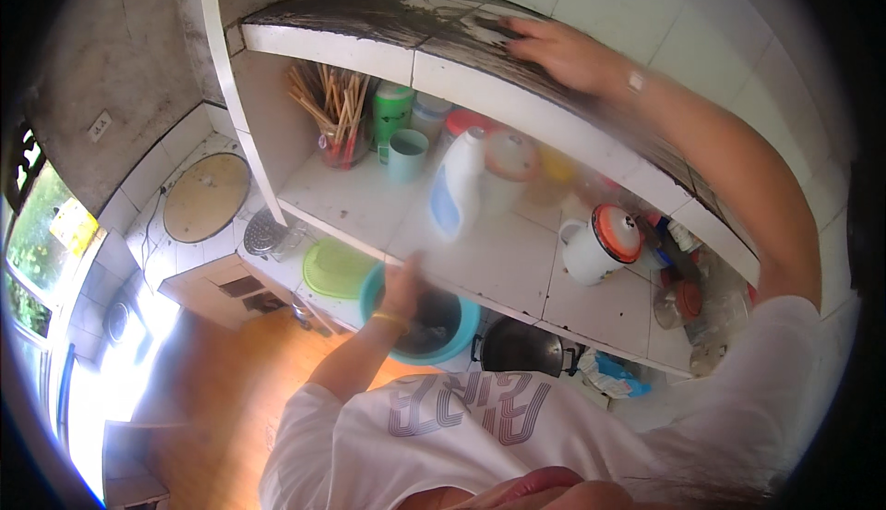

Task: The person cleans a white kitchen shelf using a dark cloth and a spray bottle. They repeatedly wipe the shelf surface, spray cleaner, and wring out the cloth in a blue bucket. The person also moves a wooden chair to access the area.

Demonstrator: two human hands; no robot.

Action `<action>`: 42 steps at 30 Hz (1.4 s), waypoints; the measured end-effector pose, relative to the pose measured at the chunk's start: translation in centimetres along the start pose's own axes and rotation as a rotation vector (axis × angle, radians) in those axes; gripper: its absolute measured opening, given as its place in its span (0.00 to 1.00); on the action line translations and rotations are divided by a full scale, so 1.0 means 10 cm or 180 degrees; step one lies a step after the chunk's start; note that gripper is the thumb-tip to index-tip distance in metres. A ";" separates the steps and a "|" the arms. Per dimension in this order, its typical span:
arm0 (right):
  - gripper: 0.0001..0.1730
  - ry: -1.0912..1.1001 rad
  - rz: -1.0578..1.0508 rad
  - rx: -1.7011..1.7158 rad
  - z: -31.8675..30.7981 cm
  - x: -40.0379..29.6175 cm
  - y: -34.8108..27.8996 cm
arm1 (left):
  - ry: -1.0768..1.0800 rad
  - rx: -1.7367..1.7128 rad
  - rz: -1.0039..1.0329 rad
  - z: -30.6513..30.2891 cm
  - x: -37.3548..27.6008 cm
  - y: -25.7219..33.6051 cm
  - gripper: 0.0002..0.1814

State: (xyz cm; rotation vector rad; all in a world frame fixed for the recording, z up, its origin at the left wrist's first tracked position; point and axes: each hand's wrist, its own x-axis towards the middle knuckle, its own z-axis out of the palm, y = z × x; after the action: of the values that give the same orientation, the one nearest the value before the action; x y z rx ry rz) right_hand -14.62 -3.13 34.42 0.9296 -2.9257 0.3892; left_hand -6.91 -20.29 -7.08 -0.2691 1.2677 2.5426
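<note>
My right hand (554,53) reaches onto the upper tiled shelf (346,8), fingers apart on its dark, grimy surface. Pale streaks and a whitish patch show beside the fingertips; no tool is visible under them. Lower down, my left hand (405,292), blurred, grips the front edge of the lower shelf (477,295). Beneath that hand is a turquoise basin (471,323) with dark liquid. A white bottle with a blue label (457,188) stands on the lower shelf between the hands. An enamel mug with an orange-rimmed lid (601,247) is to its right.
On the lower shelf are a jar of chopsticks (339,115), a green canister (392,112), a light green cup (406,153) and a jar with a red lid (682,302). Below sit a green colander (336,268) and a black wok (522,347). A round board (206,197) lies left.
</note>
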 end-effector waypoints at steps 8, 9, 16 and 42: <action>0.21 0.1095 -0.0133 0.0528 0.04 0.43 -0.22 | 0.0038 0.0249 -0.0010 -0.02 0.09 -0.02 0.21; 0.19 0.1203 0.0033 0.0381 -0.07 0.30 -0.16 | 0.0053 0.0236 -0.0035 -0.06 0.10 -0.03 0.21; 0.17 0.1998 0.1953 0.0185 -0.61 -2.06 0.36 | 0.0180 0.0237 -0.0051 0.07 -0.10 0.13 0.19; 0.10 0.1443 -0.0154 -0.1938 -0.03 0.57 -0.28 | -0.0621 0.2557 -0.1228 -0.07 -0.56 1.17 0.28</action>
State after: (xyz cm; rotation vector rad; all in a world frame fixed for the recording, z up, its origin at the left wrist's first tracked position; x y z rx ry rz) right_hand -17.72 -8.47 36.04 0.6987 -2.3689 -0.2579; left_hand -5.56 -28.52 2.93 -0.0690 1.8102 1.5472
